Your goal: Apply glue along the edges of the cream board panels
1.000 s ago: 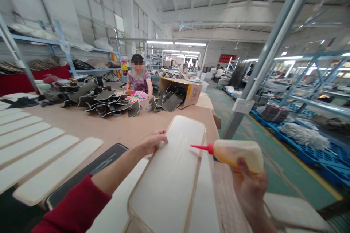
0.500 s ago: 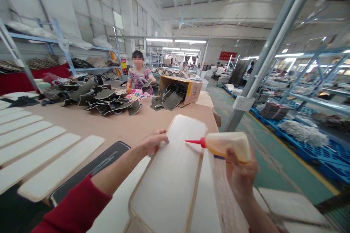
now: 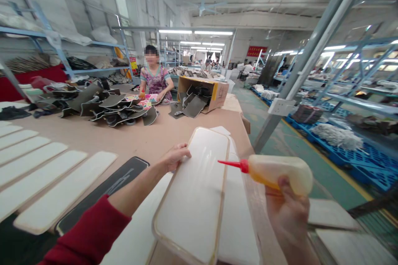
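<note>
My left hand [image 3: 176, 156] grips the upper left edge of a long white panel [image 3: 192, 194] with rounded corners and a yellowish rim. Wet-looking streaks shine on the panel's upper half. In my right hand [image 3: 289, 207] lies a squeeze bottle [image 3: 280, 170] of amber liquid, tipped on its side, its red nozzle [image 3: 231, 164] pointing left over the panel's right edge. More white panels [image 3: 238, 211] lie beneath and beside the held one. To the left rests a black panel [image 3: 105, 192] with pale streaks on it.
A row of white panels [image 3: 65, 188] lies at the left of the table [image 3: 139, 138]. Farther back are a heap of dark grey pieces [image 3: 115, 107], a tipped cardboard box [image 3: 217, 97] and a seated person [image 3: 154, 76]. A metal post [image 3: 298, 74] rises at the right.
The bottle and my right hand have moved right, so the nozzle has shifted from the panel's middle to its right edge. The person across the table has lowered a grey piece.
</note>
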The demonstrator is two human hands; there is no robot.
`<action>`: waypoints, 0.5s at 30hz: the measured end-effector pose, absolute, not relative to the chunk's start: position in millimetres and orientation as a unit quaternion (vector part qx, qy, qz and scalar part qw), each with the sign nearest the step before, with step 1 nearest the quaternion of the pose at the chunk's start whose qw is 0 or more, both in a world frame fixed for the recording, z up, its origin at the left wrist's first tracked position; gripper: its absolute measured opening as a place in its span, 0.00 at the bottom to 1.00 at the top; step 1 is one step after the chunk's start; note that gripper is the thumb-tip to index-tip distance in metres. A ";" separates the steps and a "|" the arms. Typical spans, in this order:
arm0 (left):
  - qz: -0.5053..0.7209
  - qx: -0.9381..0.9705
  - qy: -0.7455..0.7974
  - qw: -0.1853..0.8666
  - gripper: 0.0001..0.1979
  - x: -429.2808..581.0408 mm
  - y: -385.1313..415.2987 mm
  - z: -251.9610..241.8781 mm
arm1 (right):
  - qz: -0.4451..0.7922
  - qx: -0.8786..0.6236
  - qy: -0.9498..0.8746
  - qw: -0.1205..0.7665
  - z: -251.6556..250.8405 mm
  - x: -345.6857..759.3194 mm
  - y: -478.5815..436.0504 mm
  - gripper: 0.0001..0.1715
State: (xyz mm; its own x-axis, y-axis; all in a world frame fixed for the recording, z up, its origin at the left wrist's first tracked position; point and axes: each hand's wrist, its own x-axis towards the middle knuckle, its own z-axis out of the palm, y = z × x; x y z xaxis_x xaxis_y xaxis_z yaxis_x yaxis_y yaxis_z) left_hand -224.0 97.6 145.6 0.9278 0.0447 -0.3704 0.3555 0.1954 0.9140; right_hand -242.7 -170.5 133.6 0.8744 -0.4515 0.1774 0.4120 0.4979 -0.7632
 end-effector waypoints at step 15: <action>-0.068 0.695 0.173 0.695 0.21 -179.9 103.8 126.9 | -0.179 -0.300 0.142 0.926 97.1 -288.6 -169.0 0.26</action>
